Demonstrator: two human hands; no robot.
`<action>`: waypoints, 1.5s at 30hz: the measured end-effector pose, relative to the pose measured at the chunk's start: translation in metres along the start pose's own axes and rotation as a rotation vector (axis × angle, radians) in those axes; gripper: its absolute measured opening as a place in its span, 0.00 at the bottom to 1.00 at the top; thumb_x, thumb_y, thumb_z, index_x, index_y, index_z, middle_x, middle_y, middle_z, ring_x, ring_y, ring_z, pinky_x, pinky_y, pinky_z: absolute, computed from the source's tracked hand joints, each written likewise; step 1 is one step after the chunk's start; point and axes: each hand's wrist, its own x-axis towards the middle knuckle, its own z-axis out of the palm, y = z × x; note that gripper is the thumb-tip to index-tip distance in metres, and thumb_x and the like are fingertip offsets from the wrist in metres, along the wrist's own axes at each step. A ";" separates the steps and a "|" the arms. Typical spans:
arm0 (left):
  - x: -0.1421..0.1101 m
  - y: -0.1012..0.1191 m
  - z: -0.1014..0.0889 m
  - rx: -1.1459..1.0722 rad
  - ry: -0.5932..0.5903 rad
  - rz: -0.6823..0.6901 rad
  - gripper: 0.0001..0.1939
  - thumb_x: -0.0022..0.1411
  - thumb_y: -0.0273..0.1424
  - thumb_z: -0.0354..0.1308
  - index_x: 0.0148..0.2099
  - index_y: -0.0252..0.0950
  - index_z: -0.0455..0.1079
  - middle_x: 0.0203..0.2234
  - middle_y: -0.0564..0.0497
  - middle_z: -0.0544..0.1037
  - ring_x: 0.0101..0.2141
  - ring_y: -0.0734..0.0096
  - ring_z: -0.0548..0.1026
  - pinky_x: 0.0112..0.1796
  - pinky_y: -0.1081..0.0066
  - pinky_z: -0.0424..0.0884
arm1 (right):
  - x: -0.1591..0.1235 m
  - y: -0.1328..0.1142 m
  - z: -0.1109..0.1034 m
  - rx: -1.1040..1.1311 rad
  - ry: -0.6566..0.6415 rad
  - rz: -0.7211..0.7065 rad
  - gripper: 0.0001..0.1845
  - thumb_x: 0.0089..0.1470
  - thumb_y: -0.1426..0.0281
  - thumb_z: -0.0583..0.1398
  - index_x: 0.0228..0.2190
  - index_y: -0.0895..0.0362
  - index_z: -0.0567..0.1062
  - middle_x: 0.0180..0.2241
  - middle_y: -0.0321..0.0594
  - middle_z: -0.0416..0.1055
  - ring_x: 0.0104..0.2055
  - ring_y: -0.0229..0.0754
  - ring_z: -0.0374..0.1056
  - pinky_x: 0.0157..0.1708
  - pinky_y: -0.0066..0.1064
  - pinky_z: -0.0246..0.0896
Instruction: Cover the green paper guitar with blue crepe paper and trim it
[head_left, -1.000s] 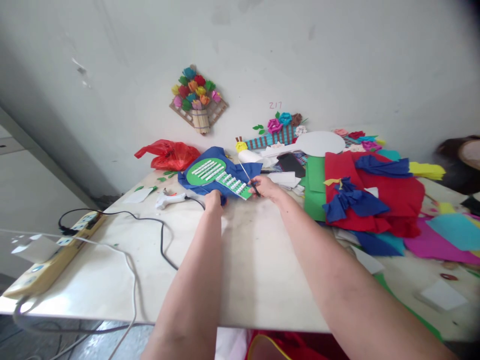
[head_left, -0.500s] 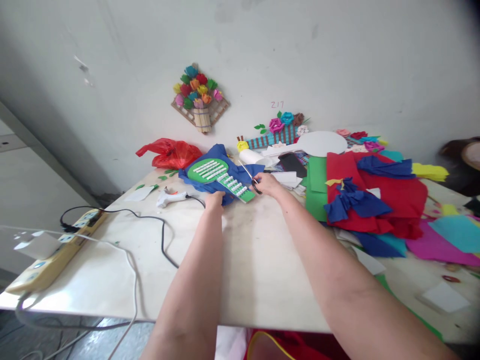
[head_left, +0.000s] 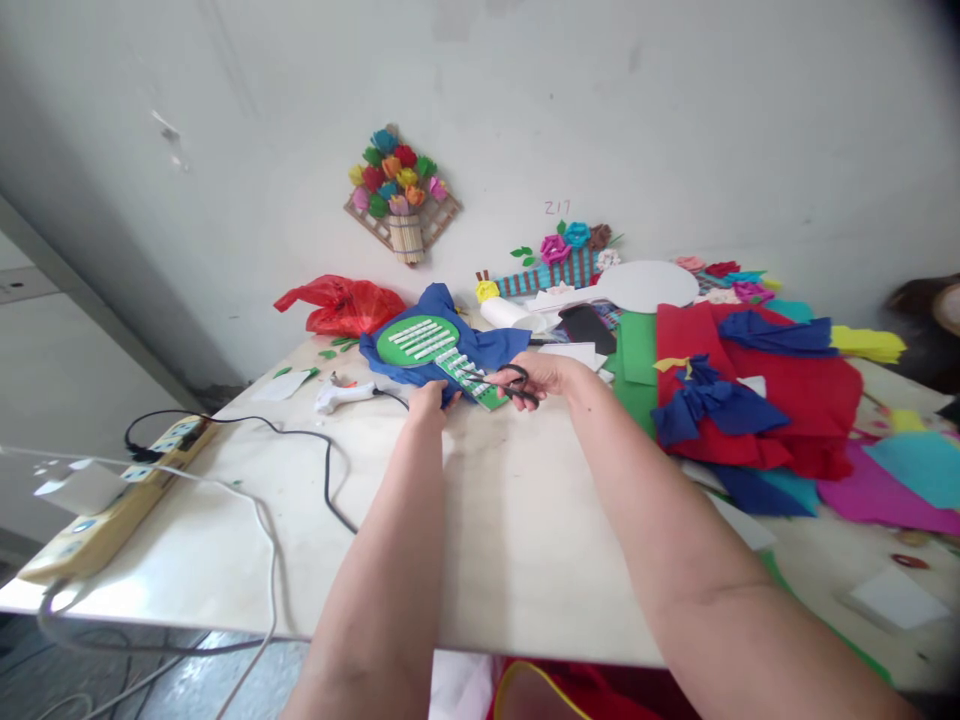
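A red plastic bag (head_left: 345, 308) lies toward the back of the table (head_left: 525, 540), its contents impossible to make out; on the wall, a stick vase (head_left: 406, 240) holds colourful flowers (head_left: 392, 172). Next, a green racket-shaped piece (head_left: 418, 342) rests on a crumpled blue sheet (head_left: 495, 345). The left hand (head_left: 429, 398) touches the sheet's near edge, fingertips hidden, grip unclear. Scissors (head_left: 516, 386) cross the piece's narrow end, gripped by the right hand (head_left: 541, 375). Far right, a brown object (head_left: 924, 303) is cut off.

Soft, bright light, with glare on the table (head_left: 154, 575) at left.
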 end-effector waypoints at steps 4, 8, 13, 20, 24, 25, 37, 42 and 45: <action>0.000 -0.001 0.000 0.047 -0.020 0.016 0.08 0.51 0.17 0.58 0.30 0.33 0.64 0.22 0.51 0.71 0.25 0.70 0.74 0.23 0.73 0.73 | 0.003 0.007 -0.003 0.045 -0.104 0.023 0.29 0.46 0.47 0.61 0.28 0.64 0.71 0.14 0.39 0.70 0.13 0.33 0.65 0.08 0.18 0.47; 0.005 -0.004 -0.001 -0.041 -0.082 0.041 0.09 0.52 0.17 0.58 0.35 0.33 0.68 0.26 0.51 0.74 0.26 0.72 0.74 0.31 0.68 0.76 | 0.009 0.013 -0.005 0.111 -0.149 0.034 0.26 0.50 0.50 0.59 0.29 0.63 0.71 0.14 0.37 0.70 0.14 0.34 0.66 0.09 0.19 0.53; 0.006 -0.006 -0.001 -0.201 -0.119 0.003 0.10 0.54 0.16 0.56 0.38 0.32 0.70 0.27 0.50 0.76 0.30 0.70 0.76 0.38 0.67 0.75 | 0.015 0.016 0.000 0.159 -0.151 0.020 0.27 0.54 0.50 0.54 0.29 0.63 0.71 0.14 0.39 0.70 0.14 0.35 0.66 0.10 0.20 0.55; 0.002 -0.007 0.000 -0.336 -0.175 -0.019 0.09 0.58 0.16 0.53 0.36 0.31 0.71 0.27 0.50 0.77 0.29 0.72 0.76 0.39 0.67 0.75 | 0.016 0.012 0.009 0.199 -0.094 -0.030 0.29 0.54 0.48 0.53 0.29 0.63 0.70 0.15 0.41 0.70 0.13 0.36 0.66 0.09 0.20 0.52; 0.003 -0.008 0.000 -0.351 -0.175 -0.022 0.08 0.58 0.17 0.53 0.35 0.31 0.70 0.27 0.50 0.77 0.27 0.73 0.76 0.40 0.66 0.75 | 0.013 0.005 0.012 0.208 -0.036 -0.034 0.29 0.54 0.47 0.54 0.31 0.64 0.71 0.14 0.40 0.70 0.13 0.34 0.65 0.09 0.20 0.51; 0.003 -0.007 0.001 -0.351 -0.171 -0.029 0.07 0.58 0.17 0.53 0.35 0.31 0.70 0.26 0.50 0.77 0.27 0.73 0.76 0.40 0.65 0.75 | 0.012 0.003 0.012 0.198 -0.018 -0.036 0.29 0.53 0.48 0.55 0.31 0.64 0.71 0.14 0.40 0.70 0.13 0.34 0.65 0.08 0.19 0.50; 0.004 -0.010 0.000 -0.362 -0.187 -0.055 0.10 0.59 0.17 0.52 0.40 0.32 0.70 0.27 0.49 0.77 0.30 0.70 0.77 0.40 0.61 0.76 | 0.016 -0.004 0.017 0.147 0.043 -0.044 0.30 0.49 0.46 0.58 0.33 0.64 0.70 0.13 0.38 0.69 0.12 0.34 0.65 0.07 0.18 0.47; 0.002 -0.009 0.000 -0.350 -0.183 -0.062 0.11 0.59 0.18 0.53 0.43 0.31 0.69 0.31 0.47 0.78 0.34 0.67 0.77 0.40 0.62 0.76 | 0.022 -0.005 0.018 0.170 0.041 -0.021 0.30 0.49 0.45 0.58 0.29 0.63 0.70 0.14 0.39 0.70 0.12 0.34 0.65 0.06 0.18 0.45; 0.002 -0.009 -0.001 -0.333 -0.206 -0.069 0.12 0.60 0.19 0.52 0.45 0.31 0.69 0.32 0.46 0.78 0.35 0.66 0.77 0.39 0.64 0.76 | 0.021 -0.014 0.017 0.125 0.055 0.013 0.30 0.48 0.46 0.59 0.26 0.63 0.70 0.14 0.41 0.70 0.12 0.33 0.64 0.06 0.18 0.45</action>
